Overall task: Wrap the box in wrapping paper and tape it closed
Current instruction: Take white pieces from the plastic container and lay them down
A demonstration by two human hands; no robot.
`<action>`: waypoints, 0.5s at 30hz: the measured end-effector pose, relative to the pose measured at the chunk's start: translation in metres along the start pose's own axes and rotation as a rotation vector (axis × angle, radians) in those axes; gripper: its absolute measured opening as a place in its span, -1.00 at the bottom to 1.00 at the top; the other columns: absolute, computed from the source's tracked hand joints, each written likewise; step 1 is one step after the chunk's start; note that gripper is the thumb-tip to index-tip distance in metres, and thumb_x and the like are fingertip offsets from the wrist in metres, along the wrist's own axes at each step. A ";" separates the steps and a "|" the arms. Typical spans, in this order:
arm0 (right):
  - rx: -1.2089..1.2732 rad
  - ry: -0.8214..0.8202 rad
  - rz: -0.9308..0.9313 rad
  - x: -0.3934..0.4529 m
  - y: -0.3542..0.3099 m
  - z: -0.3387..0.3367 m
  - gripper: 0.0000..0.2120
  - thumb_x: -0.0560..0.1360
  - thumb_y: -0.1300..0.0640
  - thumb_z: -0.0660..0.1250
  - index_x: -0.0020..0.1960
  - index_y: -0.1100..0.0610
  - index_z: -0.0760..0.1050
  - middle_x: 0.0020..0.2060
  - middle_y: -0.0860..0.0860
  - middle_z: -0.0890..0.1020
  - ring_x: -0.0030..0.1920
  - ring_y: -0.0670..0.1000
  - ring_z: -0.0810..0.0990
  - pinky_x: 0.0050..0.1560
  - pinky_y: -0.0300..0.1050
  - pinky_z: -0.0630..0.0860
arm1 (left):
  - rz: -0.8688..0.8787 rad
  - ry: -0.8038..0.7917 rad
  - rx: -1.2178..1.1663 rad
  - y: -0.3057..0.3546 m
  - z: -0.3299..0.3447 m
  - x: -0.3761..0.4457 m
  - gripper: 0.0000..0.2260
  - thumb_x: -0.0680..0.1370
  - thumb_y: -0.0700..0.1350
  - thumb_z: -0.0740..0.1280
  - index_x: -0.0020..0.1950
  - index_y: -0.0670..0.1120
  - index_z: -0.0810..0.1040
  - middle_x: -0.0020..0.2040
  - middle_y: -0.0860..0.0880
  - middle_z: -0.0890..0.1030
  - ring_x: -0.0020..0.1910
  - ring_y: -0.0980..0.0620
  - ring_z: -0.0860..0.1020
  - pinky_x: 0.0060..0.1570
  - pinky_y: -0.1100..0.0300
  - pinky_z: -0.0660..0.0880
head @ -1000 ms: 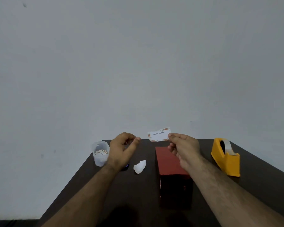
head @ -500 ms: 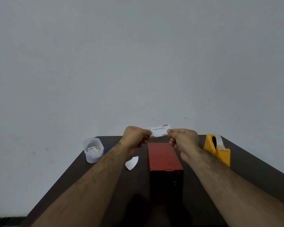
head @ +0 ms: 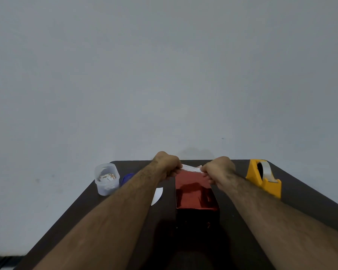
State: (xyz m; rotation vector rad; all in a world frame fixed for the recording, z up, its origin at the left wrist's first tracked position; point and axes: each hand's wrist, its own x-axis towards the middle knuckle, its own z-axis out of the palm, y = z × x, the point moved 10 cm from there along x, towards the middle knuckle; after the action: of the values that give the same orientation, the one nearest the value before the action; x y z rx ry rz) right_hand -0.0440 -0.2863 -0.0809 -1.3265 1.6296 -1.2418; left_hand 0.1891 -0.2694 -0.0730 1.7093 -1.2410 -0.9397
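A box wrapped in shiny red paper [head: 194, 193] stands in the middle of the dark table [head: 310, 201]. Just above its far end I hold a small white printed label [head: 191, 168] flat between both hands. My left hand [head: 169, 165] pinches the label's left end and my right hand [head: 217, 170] pinches its right end. Whether the label touches the box top I cannot tell. A yellow tape dispenser [head: 262, 179] with a roll of clear tape stands to the right of the box.
A clear plastic tub [head: 106, 179] with several small labels sits at the table's left edge, with a blue lid [head: 127, 178] beside it. A white curved paper backing [head: 157, 195] lies left of the box. A plain grey wall rises behind the table.
My left hand came over and took the label's left end. Both hands then lowered the label from upright in the air to flat over the far end of the red box.
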 end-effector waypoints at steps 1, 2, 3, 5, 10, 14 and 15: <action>-0.047 0.006 -0.011 0.002 -0.001 -0.001 -0.93 0.42 0.26 0.53 -0.23 0.24 0.70 -0.44 0.07 0.71 -0.42 0.06 0.68 -0.34 -0.07 0.65 | -0.006 0.003 0.010 0.000 0.002 0.002 -0.99 0.50 -0.25 0.45 -0.11 -0.19 0.66 -0.32 -0.11 0.67 -0.54 0.05 0.49 -0.41 0.23 0.35; -0.097 0.012 -0.023 0.003 -0.003 -0.002 -0.93 0.42 0.23 0.52 -0.22 0.22 0.69 -0.44 0.04 0.71 -0.41 0.04 0.68 -0.35 -0.08 0.65 | -0.008 0.010 0.021 0.000 0.002 0.002 -0.99 0.50 -0.26 0.44 -0.12 -0.19 0.66 -0.31 -0.11 0.67 -0.56 0.05 0.48 -0.42 0.24 0.35; -0.146 0.012 -0.032 0.004 -0.004 -0.002 -0.93 0.41 0.20 0.51 -0.21 0.20 0.69 -0.42 0.02 0.72 -0.39 0.03 0.67 -0.36 -0.10 0.63 | -0.010 0.019 0.030 0.000 0.003 0.004 -0.98 0.51 -0.27 0.44 -0.11 -0.20 0.66 -0.30 -0.12 0.67 -0.57 0.06 0.48 -0.46 0.26 0.35; -0.214 0.002 -0.046 0.006 -0.005 -0.001 -0.90 0.39 0.16 0.53 -0.18 0.20 0.68 -0.33 0.04 0.73 -0.31 0.02 0.69 -0.35 -0.09 0.62 | -0.004 0.037 0.041 0.000 0.002 0.006 -0.98 0.52 -0.31 0.42 -0.09 -0.23 0.65 -0.26 -0.15 0.66 -0.62 0.09 0.47 -0.58 0.32 0.33; -0.198 -0.071 -0.038 0.014 0.001 0.009 -0.89 0.43 0.21 0.53 -0.14 0.24 0.64 -0.22 0.07 0.66 -0.24 0.00 0.61 -0.36 -0.21 0.43 | -0.019 0.064 0.064 -0.006 0.003 0.011 -0.98 0.51 -0.31 0.42 -0.09 -0.24 0.65 -0.25 -0.16 0.66 -0.64 0.09 0.45 -0.62 0.39 0.29; -0.213 -0.083 -0.036 0.018 0.004 0.014 -0.85 0.43 0.20 0.53 -0.08 0.27 0.65 -0.15 0.10 0.69 -0.18 0.01 0.64 -0.29 -0.17 0.51 | -0.056 0.062 0.089 -0.010 0.004 0.011 -0.93 0.45 -0.27 0.43 -0.10 -0.23 0.68 -0.31 -0.13 0.68 -0.51 0.03 0.49 -0.52 0.31 0.35; -0.222 -0.088 -0.030 0.018 0.005 0.015 -0.83 0.43 0.19 0.53 -0.07 0.27 0.65 -0.14 0.10 0.70 -0.17 0.01 0.64 -0.31 -0.17 0.53 | -0.062 0.062 0.092 -0.012 0.004 0.011 -0.91 0.43 -0.27 0.43 -0.10 -0.24 0.68 -0.32 -0.12 0.68 -0.48 0.01 0.50 -0.48 0.28 0.38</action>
State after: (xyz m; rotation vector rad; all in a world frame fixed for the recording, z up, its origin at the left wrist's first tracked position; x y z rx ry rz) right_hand -0.0365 -0.3072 -0.0894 -1.5234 1.7283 -1.0272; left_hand 0.1921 -0.2781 -0.0868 1.8440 -1.2135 -0.8709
